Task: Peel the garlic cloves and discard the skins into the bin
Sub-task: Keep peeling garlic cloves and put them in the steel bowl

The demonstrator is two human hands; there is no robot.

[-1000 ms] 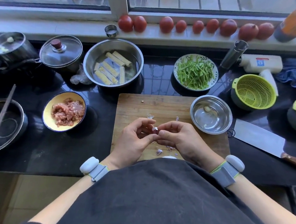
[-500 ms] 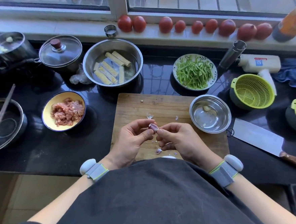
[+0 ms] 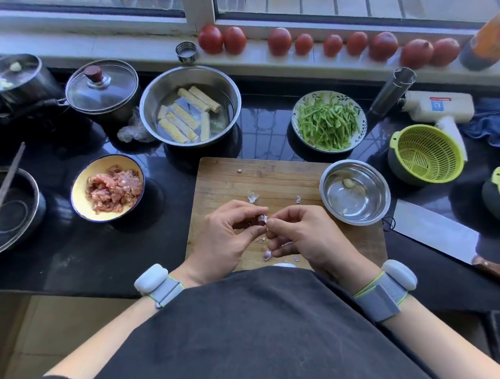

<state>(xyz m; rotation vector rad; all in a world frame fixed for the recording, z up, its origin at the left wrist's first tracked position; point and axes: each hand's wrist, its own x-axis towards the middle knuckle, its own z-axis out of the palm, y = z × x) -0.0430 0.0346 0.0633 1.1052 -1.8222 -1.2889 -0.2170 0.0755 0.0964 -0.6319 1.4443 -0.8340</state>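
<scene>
Purplish, part-skinned, a garlic clove (image 3: 261,220) is pinched between the fingertips of the left hand (image 3: 224,241) and the right hand (image 3: 307,237) above the near part of a wooden cutting board (image 3: 273,179), where scraps of skin (image 3: 253,197) are scattered. On the board's far right corner a steel bowl (image 3: 355,192) is set with peeled cloves (image 3: 348,183) inside. Left of the board a yellow bowl (image 3: 107,187) of minced meat is seen, and a cleaver (image 3: 435,233) is laid to the right.
</scene>
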